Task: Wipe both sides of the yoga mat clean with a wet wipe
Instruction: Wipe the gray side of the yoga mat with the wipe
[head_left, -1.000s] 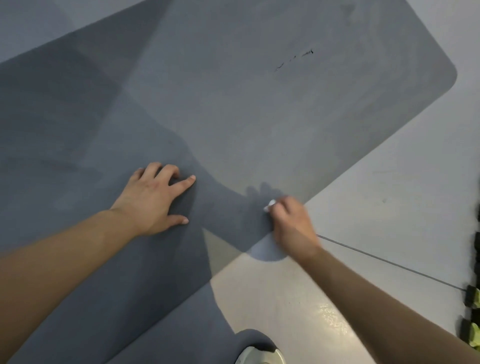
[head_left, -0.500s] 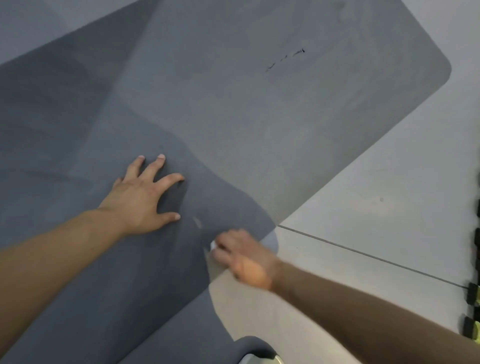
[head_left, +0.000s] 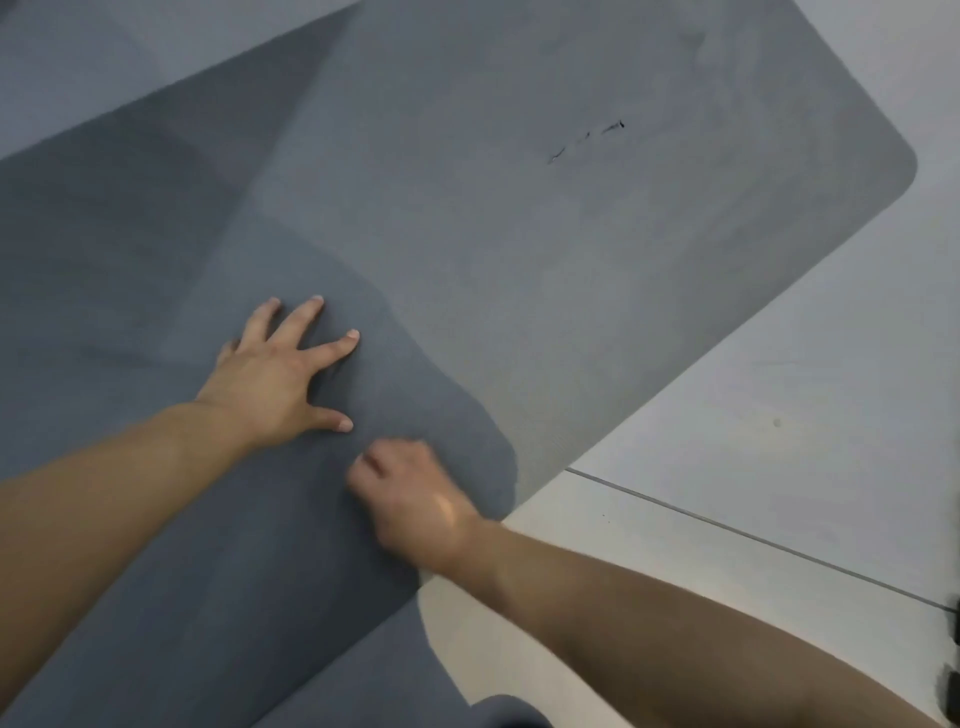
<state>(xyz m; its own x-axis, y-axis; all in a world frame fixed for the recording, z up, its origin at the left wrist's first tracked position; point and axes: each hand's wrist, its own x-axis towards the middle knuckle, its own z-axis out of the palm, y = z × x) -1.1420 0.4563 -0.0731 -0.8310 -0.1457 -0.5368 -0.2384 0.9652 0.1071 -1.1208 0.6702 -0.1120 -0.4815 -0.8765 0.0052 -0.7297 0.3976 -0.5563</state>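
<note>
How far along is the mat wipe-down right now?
Done: cannot tell which areas are clean. In hand: left hand presses the yoga mat flat; right hand, fingers curled and blurred, works near its edge; wipe hidden. Left: dark marks remain; the underside isn't visible.

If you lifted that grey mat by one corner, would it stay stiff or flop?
Probably flop: the mat lies folded over itself. It likely slides, since the left hand presses it flat while the right hand works beside it.
</note>
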